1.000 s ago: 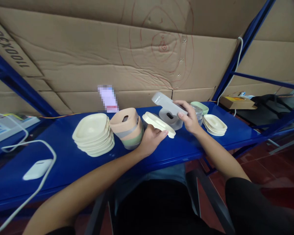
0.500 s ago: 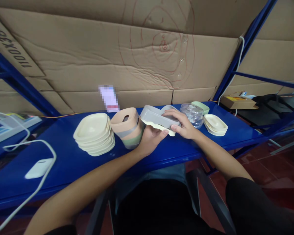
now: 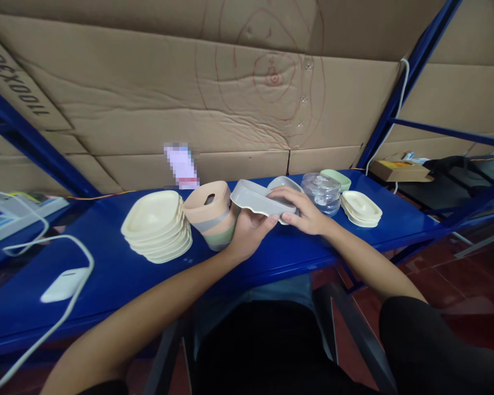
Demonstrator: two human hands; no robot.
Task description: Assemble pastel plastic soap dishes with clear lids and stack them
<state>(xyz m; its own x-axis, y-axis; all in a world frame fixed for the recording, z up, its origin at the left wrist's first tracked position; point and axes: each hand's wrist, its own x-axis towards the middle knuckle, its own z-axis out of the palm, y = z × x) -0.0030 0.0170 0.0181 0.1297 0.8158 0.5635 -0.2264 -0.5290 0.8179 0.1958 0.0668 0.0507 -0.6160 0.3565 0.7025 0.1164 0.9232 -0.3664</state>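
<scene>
Grey container (image 3: 257, 202), gripped by left hand (image 3: 247, 233) and right hand (image 3: 307, 213); cardboard (image 3: 119, 71) reads, probably, "1100X380", upside down.

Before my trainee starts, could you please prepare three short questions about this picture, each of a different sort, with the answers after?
1. True or false: the right hand touches the grey dish.
2. What stands just to the left of the peach-topped stack?
A) Clear plastic containers
B) Taller stack of cream dishes
C) Green dish
3. Fill in the colour: the table is ____.

Key: 1. True; 2. B; 3. blue.
</scene>
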